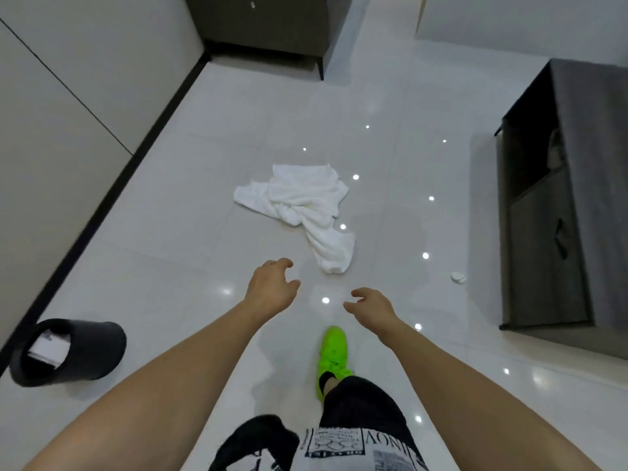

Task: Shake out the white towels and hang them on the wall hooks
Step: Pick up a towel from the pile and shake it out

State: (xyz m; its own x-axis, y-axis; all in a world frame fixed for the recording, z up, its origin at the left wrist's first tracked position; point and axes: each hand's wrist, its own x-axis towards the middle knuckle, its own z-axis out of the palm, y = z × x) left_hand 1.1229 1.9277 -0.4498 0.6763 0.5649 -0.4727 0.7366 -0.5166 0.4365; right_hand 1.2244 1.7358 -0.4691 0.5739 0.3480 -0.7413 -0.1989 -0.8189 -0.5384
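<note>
A crumpled white towel (300, 207) lies on the glossy white floor in the middle of the view. Both my arms are stretched forward and down toward it. My left hand (272, 287) hovers just short of the towel's near end, fingers loosely curled, holding nothing. My right hand (372, 305) is a little lower and to the right, also loosely curled and holding nothing. Neither hand touches the towel. No wall hooks are in view.
A dark round bin (73, 350) with white paper inside stands at the lower left by the wall. A grey shelf unit (557, 205) stands on the right, a dark cabinet (268, 25) at the back. A small white object (458, 277) lies near the shelf. My green shoe (333, 355) is below my hands.
</note>
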